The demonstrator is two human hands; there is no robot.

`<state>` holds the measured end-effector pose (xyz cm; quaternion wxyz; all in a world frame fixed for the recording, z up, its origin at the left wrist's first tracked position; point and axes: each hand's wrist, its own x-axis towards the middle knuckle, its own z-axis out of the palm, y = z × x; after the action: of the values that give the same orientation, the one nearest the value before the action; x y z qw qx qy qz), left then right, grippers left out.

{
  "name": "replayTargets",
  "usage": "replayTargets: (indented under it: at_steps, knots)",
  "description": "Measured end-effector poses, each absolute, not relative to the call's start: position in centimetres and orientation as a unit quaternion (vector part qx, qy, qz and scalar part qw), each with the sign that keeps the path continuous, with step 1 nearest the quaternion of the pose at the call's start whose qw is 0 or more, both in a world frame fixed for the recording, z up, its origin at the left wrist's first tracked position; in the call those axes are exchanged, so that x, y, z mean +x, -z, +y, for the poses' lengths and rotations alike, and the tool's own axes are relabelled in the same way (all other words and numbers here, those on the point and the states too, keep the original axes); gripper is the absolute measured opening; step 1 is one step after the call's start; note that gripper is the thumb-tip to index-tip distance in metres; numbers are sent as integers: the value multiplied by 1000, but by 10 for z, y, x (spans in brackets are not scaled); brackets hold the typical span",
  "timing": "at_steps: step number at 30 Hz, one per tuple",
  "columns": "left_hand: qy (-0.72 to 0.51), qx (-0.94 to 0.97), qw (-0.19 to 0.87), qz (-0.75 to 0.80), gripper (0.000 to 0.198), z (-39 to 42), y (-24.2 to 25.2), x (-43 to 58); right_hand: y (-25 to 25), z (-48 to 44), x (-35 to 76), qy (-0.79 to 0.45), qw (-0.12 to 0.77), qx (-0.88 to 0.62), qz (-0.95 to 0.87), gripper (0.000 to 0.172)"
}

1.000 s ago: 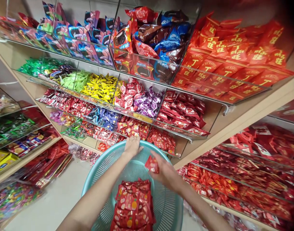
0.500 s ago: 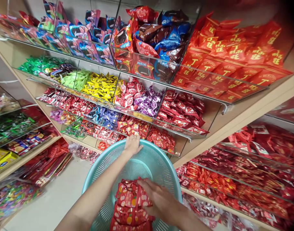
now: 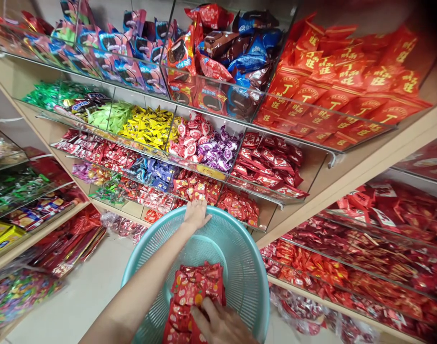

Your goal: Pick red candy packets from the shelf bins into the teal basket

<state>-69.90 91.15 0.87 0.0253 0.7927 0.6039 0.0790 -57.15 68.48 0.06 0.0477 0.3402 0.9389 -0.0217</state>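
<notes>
"Inspecting the red packets first: material and position?"
"Glossy, crinkled foil with orange and yellow print, heaped inside the basket at its near side. Right hand lies on them, fingers laid flat. Cannot tell whether it pinches any."
"The basket itself?"
"Round, teal plastic mesh. Left hand clasps its far rim, fingers closed over it."
"Beyond the basket?"
"Clear-fronted shelf bins of wrapped sweets. Above right, red boxes bearing gold characters 丁 and 旺."
</notes>
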Motion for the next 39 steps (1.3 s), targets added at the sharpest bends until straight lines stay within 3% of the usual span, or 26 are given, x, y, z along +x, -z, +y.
replayTargets:
  at_steps: [3, 9, 19, 27, 39]
  knots:
    - [-73, 792, 33, 605, 47, 911, -9, -699, -8, 688, -568, 78, 54, 347, 933, 51]
    - [-71, 792, 29, 606, 48, 911, -9, -699, -58, 714, -553, 257, 23, 431, 865, 73]
    - [-78, 791, 43, 605, 50, 912, -7, -700, -52, 739, -557, 327, -44, 409, 851, 65]
    - [-74, 793, 45, 604, 48, 911, -12, -701, -64, 752, -552, 356, -110, 415, 830, 34]
    - [-73, 793, 34, 603, 48, 909, -13, -700, -45, 750, -559, 360, -103, 372, 850, 31]
